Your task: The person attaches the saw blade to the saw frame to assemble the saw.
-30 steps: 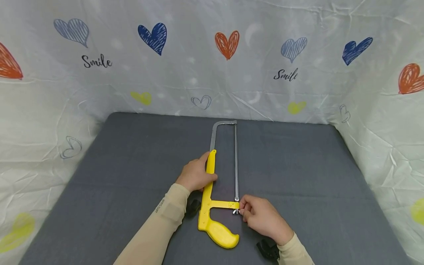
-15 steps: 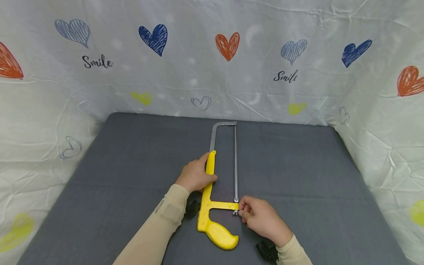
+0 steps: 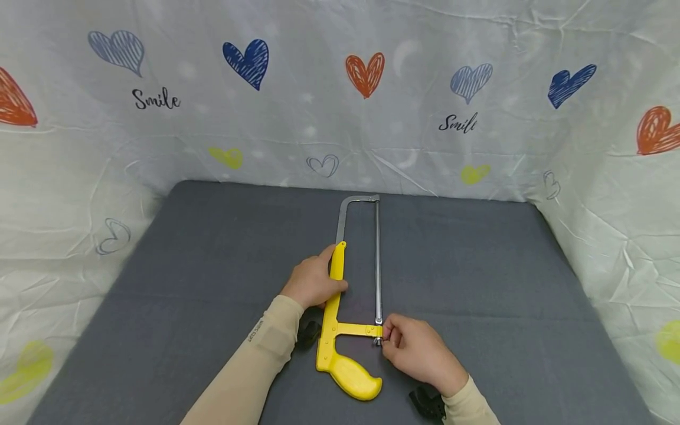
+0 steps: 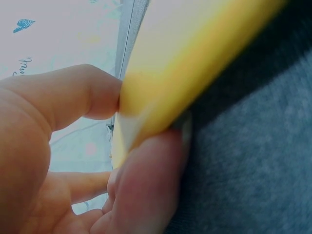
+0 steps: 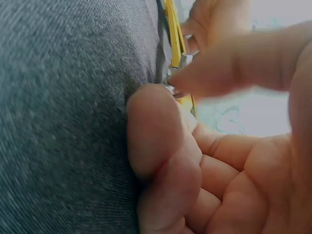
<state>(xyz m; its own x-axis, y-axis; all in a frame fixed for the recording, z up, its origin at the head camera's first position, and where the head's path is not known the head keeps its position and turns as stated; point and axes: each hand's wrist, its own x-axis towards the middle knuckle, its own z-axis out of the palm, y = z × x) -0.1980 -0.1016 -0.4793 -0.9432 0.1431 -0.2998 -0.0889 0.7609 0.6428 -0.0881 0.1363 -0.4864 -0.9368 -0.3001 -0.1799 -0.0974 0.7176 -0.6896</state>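
A hacksaw (image 3: 355, 378) with a yellow grip and a grey metal front bow lies on the grey cloth, its blade side (image 3: 378, 265) to the right. My left hand (image 3: 312, 282) holds the yellow upper bar; in the left wrist view, thumb and fingers pinch the yellow bar (image 4: 180, 63) from both sides. At the end of the yellow crosspiece sits a small metal wing nut (image 3: 378, 341). My right hand (image 3: 422, 351), fingers curled, pinches it between thumb and index finger. In the right wrist view the fingertips partly hide the wing nut (image 5: 170, 89).
Grey cloth (image 3: 478, 265) covers the table around the saw. A pale curtain (image 3: 297, 130) printed with hearts and "Smile" hangs along the back and both sides. Black wrist mounts (image 3: 428, 402) sit under the forearms.
My right thumb and index finger have shifted slightly at the wing nut, which looks turned. The left hand keeps its hold, and the saw stays nearly in place.
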